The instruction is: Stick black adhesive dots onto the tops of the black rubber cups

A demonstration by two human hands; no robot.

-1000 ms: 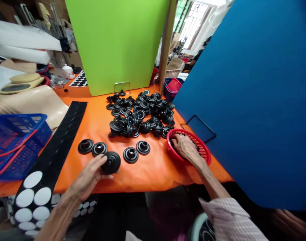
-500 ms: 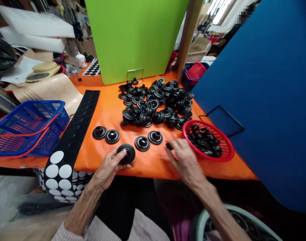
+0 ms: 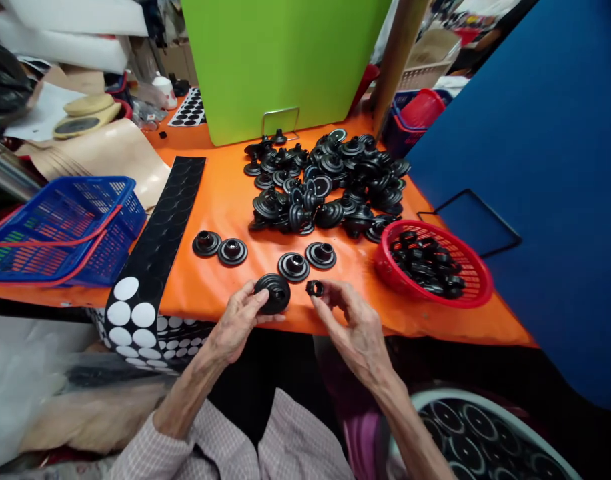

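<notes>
Between thumb and fingers, my left hand (image 3: 240, 319) grips a black stepped round disc (image 3: 272, 294) with a hub at its centre, tilted toward me. My right hand (image 3: 354, 323) pinches a small black ring (image 3: 314, 288), a short gap to the right of that disc. Behind them, two similar discs (image 3: 294, 267) lie on the orange table with their hubs up, and another pair (image 3: 232, 251) lies further left. A red basket (image 3: 435, 301) full of small black rings stands right of my right hand.
A heap of black discs (image 3: 330, 180) covers the table's middle. Behind it stands a green board (image 3: 285, 67); a blue board (image 3: 525, 167) leans at right. At left are a black strip with white dots (image 3: 155, 253) and a blue basket (image 3: 75, 227). A tub (image 3: 415, 407) of discs sits below.
My right hand has moved left from beside the red basket, bringing the small black ring close to the disc. My left hand still holds its disc. The camera view has shifted slightly.
</notes>
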